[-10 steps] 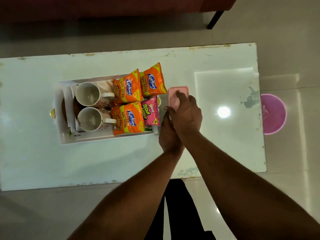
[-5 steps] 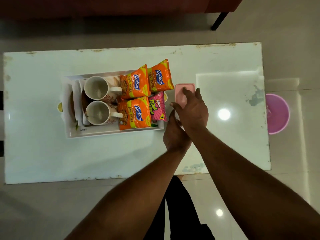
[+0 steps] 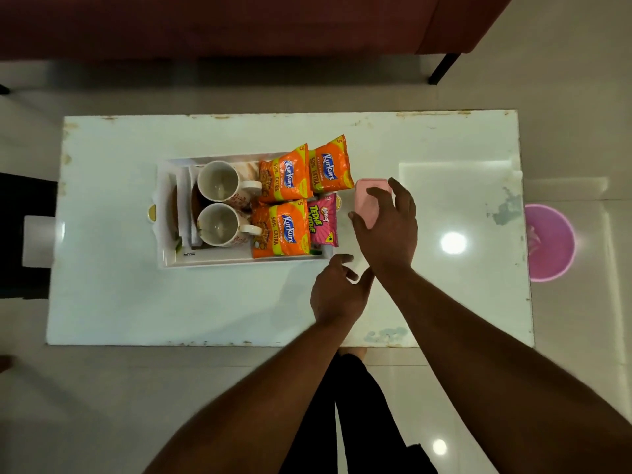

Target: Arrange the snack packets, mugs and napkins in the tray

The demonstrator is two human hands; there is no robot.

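Observation:
A white tray point(image 3: 239, 261) sits mid-table. In it two white mugs point(image 3: 219, 181) point(image 3: 219, 224) stand upright beside folded napkins point(image 3: 184, 206) at the left end. Three orange snack packets point(image 3: 285, 174) point(image 3: 330, 165) point(image 3: 282, 229) and a pink snack packet point(image 3: 321, 222) lie at the right end, and the far orange one overhangs the rim. A pink box point(image 3: 363, 208) rests on the table just right of the tray. My right hand point(image 3: 390, 230) is over the box with fingers spread. My left hand point(image 3: 338, 289) hovers by the tray's near right corner, fingers loosely apart and holding nothing.
The white table point(image 3: 136, 302) has worn edges and chipped patches at the right. A pink bucket point(image 3: 549, 242) stands on the floor beyond the table's right end. A dark red sofa point(image 3: 239, 25) runs along the far side. A white object point(image 3: 39, 241) is on the floor at the left.
My right hand's fingers have spread wider over the pink box. My left hand has drawn back from under the right hand toward the table's near edge.

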